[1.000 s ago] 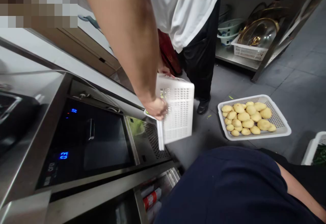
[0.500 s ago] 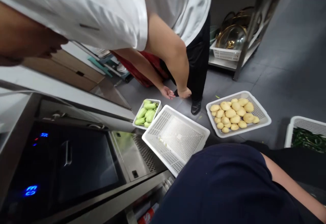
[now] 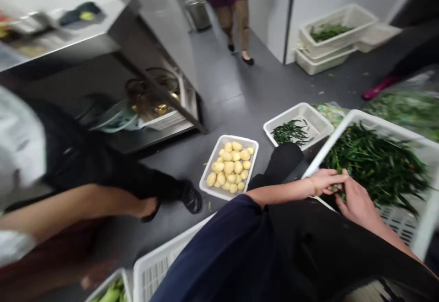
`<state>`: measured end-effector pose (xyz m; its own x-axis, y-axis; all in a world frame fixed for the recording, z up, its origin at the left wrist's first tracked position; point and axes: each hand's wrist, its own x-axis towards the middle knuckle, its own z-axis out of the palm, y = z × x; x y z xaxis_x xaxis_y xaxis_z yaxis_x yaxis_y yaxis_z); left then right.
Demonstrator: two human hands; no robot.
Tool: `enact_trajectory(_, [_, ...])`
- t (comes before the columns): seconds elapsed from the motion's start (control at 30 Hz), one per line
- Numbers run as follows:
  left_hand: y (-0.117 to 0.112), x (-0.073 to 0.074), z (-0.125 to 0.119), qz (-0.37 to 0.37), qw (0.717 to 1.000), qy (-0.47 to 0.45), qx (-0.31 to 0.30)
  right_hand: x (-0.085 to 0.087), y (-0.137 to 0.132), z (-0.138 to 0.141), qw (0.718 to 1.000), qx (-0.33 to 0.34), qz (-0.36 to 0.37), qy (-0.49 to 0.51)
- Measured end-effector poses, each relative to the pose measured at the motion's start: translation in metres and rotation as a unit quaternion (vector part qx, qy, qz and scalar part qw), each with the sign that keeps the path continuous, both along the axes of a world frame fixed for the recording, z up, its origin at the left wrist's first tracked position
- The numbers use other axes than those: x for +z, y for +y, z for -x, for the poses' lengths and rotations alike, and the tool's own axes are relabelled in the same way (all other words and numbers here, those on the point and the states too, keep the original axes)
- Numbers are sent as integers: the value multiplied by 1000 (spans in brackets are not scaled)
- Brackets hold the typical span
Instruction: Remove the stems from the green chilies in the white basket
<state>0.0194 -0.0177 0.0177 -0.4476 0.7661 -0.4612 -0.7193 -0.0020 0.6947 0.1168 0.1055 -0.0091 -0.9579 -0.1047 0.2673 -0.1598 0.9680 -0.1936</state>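
My left hand [image 3: 327,181] reaches over the near edge of a large white crate [image 3: 416,242] on the right. Its fingers meet those of my right hand [image 3: 358,201], and both are closed around a small green chili pepper [image 3: 343,195], mostly covered by the fingers. Many long, dark green chili peppers [image 3: 380,164] are heaped in the crate. Behind my knee, a smaller white basket [image 3: 317,126] contains a little pile of similar dark green peppers [image 3: 290,132].
A white basket of peeled potatoes [image 3: 229,167] stands on the floor, left of my knee. A co-worker's arm [image 3: 78,206] and black shoe [image 3: 191,196] are at left. White crates [image 3: 322,64] line the back wall; another person [image 3: 236,13] stands beyond. A steel shelf [image 3: 164,137] is at left.
My view has swung to the right, away from the oven. Both my hands and the pepper crate have come into view. The potatoes and the co-worker now appear farther left.
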Motion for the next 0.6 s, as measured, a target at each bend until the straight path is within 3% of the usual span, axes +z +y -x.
enact_trajectory(0.1, [0,-15,11,-80,990,49,-108,6,3,-3,999,-11,53,5])
enact_trajectory(0.17, [-1,-19,14,-64,987,73,-132,15,7,-9,988,-29,148,-14])
enact_trajectory(0.27, [1,-19,15,-17,979,126,-160,27,19,-14,924,-116,364,-31])
enact_trajectory(0.33, [5,-18,15,23,964,189,-184,30,27,-13,876,-148,449,-97])
enact_trajectory(0.4, [9,-20,15,63,943,259,-202,28,32,-8,865,-151,443,-179])
enact_trajectory(0.5, [12,-25,15,82,919,323,-212,20,35,-1,874,-165,406,-210])
enact_trajectory(0.53, [12,-26,15,77,921,315,-218,17,36,0,863,-166,428,-210])
enact_trajectory(0.6, [13,-27,14,72,942,249,-214,11,37,-1,812,-163,520,-211])
